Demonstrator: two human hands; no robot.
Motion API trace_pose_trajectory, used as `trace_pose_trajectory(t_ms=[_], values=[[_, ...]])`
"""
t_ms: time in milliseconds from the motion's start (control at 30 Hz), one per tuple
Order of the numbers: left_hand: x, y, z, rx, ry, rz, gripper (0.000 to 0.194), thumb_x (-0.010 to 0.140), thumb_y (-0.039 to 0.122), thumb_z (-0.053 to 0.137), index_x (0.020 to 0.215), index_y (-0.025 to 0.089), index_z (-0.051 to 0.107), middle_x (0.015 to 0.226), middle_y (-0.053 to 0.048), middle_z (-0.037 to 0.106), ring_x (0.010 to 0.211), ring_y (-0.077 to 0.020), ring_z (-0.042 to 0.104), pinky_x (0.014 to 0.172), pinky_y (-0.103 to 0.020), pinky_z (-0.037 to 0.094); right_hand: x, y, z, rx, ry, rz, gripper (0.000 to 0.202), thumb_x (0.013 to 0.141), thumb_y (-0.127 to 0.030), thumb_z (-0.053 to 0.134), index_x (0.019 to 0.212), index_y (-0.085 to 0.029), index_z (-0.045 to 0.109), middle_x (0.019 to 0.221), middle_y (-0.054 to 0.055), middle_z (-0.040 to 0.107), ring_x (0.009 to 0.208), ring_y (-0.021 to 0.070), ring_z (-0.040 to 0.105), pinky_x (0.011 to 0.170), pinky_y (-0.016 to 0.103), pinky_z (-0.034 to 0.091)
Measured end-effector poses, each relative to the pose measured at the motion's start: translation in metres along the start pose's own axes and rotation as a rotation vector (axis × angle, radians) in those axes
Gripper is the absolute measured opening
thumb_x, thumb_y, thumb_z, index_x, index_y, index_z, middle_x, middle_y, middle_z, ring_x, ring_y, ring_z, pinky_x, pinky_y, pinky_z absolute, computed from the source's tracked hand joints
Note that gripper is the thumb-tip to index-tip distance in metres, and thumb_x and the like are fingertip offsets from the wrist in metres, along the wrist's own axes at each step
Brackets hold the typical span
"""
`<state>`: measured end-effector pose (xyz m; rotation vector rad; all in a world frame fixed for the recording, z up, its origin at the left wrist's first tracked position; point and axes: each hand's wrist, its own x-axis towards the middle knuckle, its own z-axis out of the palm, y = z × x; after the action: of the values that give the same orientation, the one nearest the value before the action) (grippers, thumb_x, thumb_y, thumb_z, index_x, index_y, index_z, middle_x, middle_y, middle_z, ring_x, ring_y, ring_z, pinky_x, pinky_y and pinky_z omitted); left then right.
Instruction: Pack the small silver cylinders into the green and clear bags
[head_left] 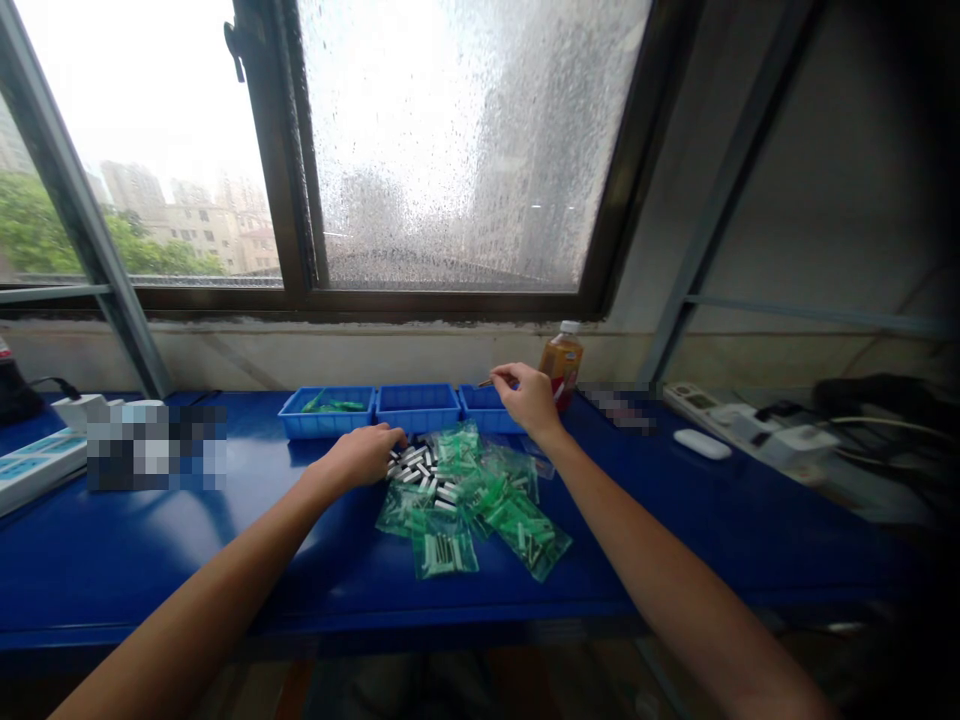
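small stick (pixel 486 382) pinched in right hand (pixel 529 398) fingers above right tray (pixel 487 410); left hand (pixel 365 455) fingers curled on loose parts (pixel 420 468)

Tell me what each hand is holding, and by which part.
The right hand pinches a small thin piece by its near end, over the right tray. The left hand rests on the loose parts; a hold cannot be told.

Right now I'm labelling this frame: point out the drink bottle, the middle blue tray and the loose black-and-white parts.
drink bottle (pixel 561 362), head view, amber body.
middle blue tray (pixel 417 411), head view, front wall.
loose black-and-white parts (pixel 421 470), head view, middle of pile.
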<state>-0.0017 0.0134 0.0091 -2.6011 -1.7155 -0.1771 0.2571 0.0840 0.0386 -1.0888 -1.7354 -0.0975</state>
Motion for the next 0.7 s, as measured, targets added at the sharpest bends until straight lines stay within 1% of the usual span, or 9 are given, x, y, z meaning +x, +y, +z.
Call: trace_pose_trajectory(t_ms=[167,267,333,433,500,600,700], values=[[0.001,-0.001,0.0,0.011,0.023,-0.009,0.035,0.075,0.015,0.048,0.108,0.022,0.055,0.098,-0.01,0.062,0.088,-0.0257,0.06,0.072,-0.032,0.044,0.0,0.007,0.003,-0.024,-0.026,0.049,0.019,0.073,-0.021,0.055,0.086,-0.014,0.066,0.07,0.005,0.065,0.063,0.0158,0.058,0.064,0.027,0.044],[0.002,-0.001,-0.002,-0.015,0.052,-0.031,0.038,0.074,0.01,0.048,0.11,0.018,0.055,0.09,-0.009,0.064,0.084,-0.0245,0.06,0.069,-0.031,0.043,-0.001,0.008,0.004,-0.049,-0.077,0.043,0.015,0.074,-0.022,0.055,0.081,-0.015,0.066,0.07,0.005,0.064,0.064,0.0157,0.058,0.063,0.026,0.043],[0.002,0.001,-0.005,-0.064,0.105,-0.028,0.039,0.073,0.007,0.046,0.109,0.018,0.056,0.087,-0.008,0.065,0.082,-0.0226,0.06,0.068,-0.029,0.043,-0.002,0.006,0.005,-0.055,-0.098,0.03,0.015,0.075,-0.024,0.054,0.077,-0.016,0.066,0.071,0.005,0.064,0.064,0.0154,0.058,0.063,0.026,0.043],[0.004,0.006,-0.011,-0.202,0.239,0.026,0.033,0.075,0.006,0.046,0.102,0.019,0.059,0.088,-0.006,0.064,0.082,-0.0188,0.06,0.07,-0.028,0.044,-0.006,-0.003,0.006,-0.057,-0.122,0.004,0.017,0.078,-0.025,0.052,0.077,-0.016,0.066,0.072,0.005,0.064,0.065,0.0148,0.057,0.062,0.025,0.042],[0.006,0.01,-0.013,-0.311,0.344,0.069,0.026,0.076,0.009,0.049,0.096,0.019,0.061,0.087,-0.005,0.063,0.081,-0.0168,0.059,0.073,-0.027,0.044,-0.01,-0.013,0.008,-0.049,-0.158,-0.025,0.018,0.08,-0.026,0.051,0.078,-0.017,0.066,0.072,0.004,0.063,0.065,0.0144,0.056,0.062,0.025,0.041],[0.005,0.014,-0.017,-0.459,0.505,0.09,0.019,0.078,0.012,0.05,0.092,0.018,0.061,0.085,-0.004,0.062,0.079,-0.0151,0.058,0.071,-0.026,0.045,-0.022,-0.036,0.013,-0.002,-0.267,-0.103,0.019,0.08,-0.03,0.052,0.086,-0.017,0.065,0.072,0.003,0.062,0.066,0.0136,0.055,0.062,0.024,0.04],[0.004,0.02,-0.019,-0.573,0.652,0.08,0.016,0.08,0.013,0.049,0.091,0.017,0.06,0.087,-0.004,0.061,0.081,-0.0148,0.058,0.067,-0.025,0.045,-0.038,-0.062,0.021,0.032,-0.371,-0.183,0.028,0.078,-0.037,0.057,0.097,-0.018,0.062,0.076,0.002,0.062,0.071,0.0141,0.056,0.065,0.025,0.04]])
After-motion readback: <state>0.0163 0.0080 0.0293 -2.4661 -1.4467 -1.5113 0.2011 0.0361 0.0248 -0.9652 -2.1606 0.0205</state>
